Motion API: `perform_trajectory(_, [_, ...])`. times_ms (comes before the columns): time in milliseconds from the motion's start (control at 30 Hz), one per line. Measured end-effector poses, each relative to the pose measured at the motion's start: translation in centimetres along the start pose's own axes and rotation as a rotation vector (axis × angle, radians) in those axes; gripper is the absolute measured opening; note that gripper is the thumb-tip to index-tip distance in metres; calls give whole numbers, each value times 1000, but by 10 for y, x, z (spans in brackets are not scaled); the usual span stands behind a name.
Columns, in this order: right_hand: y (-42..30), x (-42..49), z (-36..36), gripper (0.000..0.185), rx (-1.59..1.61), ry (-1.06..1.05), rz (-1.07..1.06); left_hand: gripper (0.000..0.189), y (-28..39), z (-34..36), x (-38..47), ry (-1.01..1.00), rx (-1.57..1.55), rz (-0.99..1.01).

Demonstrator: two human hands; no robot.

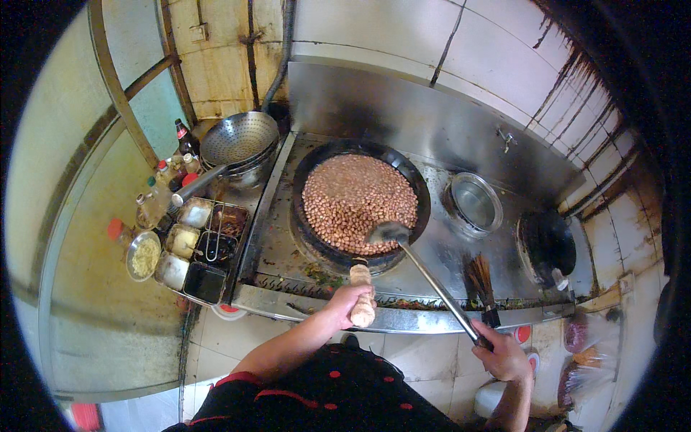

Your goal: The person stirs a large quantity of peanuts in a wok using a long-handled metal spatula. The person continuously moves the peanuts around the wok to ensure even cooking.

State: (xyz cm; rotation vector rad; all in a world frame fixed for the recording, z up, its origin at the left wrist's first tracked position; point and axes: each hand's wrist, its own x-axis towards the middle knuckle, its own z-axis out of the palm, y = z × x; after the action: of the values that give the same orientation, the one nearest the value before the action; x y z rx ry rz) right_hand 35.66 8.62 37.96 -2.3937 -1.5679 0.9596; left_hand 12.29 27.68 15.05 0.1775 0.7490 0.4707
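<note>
A large black wok [422,189] sits on the stove, filled with a bed of reddish-brown peanuts [359,200]. My left hand [345,306] grips the cloth-wrapped wok handle [363,294]. My right hand [502,351] is closed around the dark grip of a long-handled wok spatula [437,289]. Its blade [387,232] rests among the peanuts at the near right side of the wok, partly over them. The wok's far side looks hazy, and I cannot tell whether liquid covers the peanuts there.
Left of the stove stand a perforated strainer [240,137], several bottles [156,189], a seasoning tray [189,296] and a bowl of minced garlic-like food [144,256]. To the right are a metal pot of liquid [475,202], a bamboo wok brush [480,278] and a second dark wok [548,243].
</note>
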Motion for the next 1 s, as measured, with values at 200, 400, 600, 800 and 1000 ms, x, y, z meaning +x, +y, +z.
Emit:
perform_trajectory(200, [12,37,30,59,-89,-165,44,16,-1,-2,4,-4,-12,-12])
perform_trajectory(400, [5,135,105,55,-86,-15,-197,18,-3,-7,11,-11,4,-2])
perform_trajectory(600, [-10,205,158,55,-37,199,-310,16,-4,-9,9,-44,8,31])
perform_trajectory(800, [-31,229,146,57,707,-55,-126,16,-4,-7,7,-51,-8,28])
perform_trajectory(1000, [-33,196,96,54,846,-38,-84,19,-4,-9,9,-27,-12,10])
